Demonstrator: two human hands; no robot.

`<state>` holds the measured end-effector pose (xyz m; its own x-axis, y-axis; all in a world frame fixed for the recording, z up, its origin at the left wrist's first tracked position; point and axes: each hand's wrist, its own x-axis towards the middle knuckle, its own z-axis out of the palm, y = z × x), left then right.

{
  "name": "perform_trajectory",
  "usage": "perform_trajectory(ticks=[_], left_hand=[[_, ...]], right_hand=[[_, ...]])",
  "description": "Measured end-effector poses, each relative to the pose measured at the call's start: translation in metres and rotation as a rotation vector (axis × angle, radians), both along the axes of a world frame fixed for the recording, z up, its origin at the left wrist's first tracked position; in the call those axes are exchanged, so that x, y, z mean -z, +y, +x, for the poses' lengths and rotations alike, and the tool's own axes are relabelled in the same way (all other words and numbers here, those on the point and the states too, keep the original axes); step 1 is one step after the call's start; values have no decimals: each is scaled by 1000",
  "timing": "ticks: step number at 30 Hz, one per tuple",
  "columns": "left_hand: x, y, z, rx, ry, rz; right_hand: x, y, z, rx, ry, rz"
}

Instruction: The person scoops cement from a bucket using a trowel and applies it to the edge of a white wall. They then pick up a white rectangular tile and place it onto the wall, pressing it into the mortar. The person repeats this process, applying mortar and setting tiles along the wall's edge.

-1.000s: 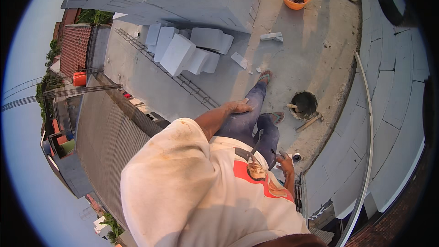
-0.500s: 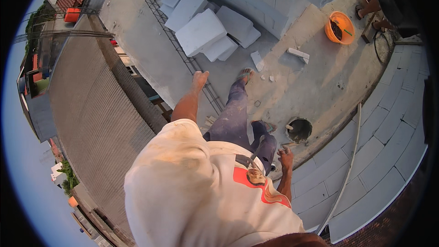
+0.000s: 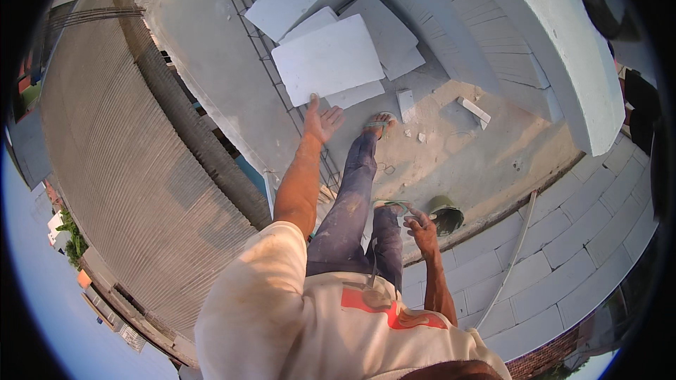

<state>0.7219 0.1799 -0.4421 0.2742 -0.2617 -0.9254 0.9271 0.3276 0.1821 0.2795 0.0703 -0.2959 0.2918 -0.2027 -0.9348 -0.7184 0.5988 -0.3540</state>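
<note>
My left hand (image 3: pixel 322 121) reaches forward with its fingers spread and nothing in it. Its fingertips overlap the near edge of a white rectangular block (image 3: pixel 329 58), the nearest of a loose pile; whether they touch it I cannot tell. Under that block, part of another pale block (image 3: pixel 358 94) shows. My right hand (image 3: pixel 422 231) hangs low by my right leg, fingers loosely apart and holding nothing visible. Just beyond it stands a dark bucket (image 3: pixel 446 215), its inside mostly in shadow.
A long steel rebar lattice (image 3: pixel 255 36) lies left of the pile. Pale block walls rise at the far right (image 3: pixel 479 42) and near right (image 3: pixel 563 239). Block offcuts (image 3: pixel 406 105) lie ahead of my sandalled feet. Beyond the slab's left edge is a corrugated roof (image 3: pixel 134 148).
My left hand has opened from a closed shape and come up to the block pile. The view has shifted forward, bringing the blocks closer; the orange tub has left the visible area.
</note>
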Motion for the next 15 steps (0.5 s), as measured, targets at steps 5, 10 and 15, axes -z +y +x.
perform_trajectory(ticks=[5,10,15], left_hand=[[14,-81,-4,-194,-50,-194],[-20,-108,4,-275,-184,-11],[-88,-95,32,-21,-186,264]], right_hand=[[-16,-29,33,-36,29,-21],[-28,-16,0,-150,95,-62],[-31,24,-20,-106,89,-164]])
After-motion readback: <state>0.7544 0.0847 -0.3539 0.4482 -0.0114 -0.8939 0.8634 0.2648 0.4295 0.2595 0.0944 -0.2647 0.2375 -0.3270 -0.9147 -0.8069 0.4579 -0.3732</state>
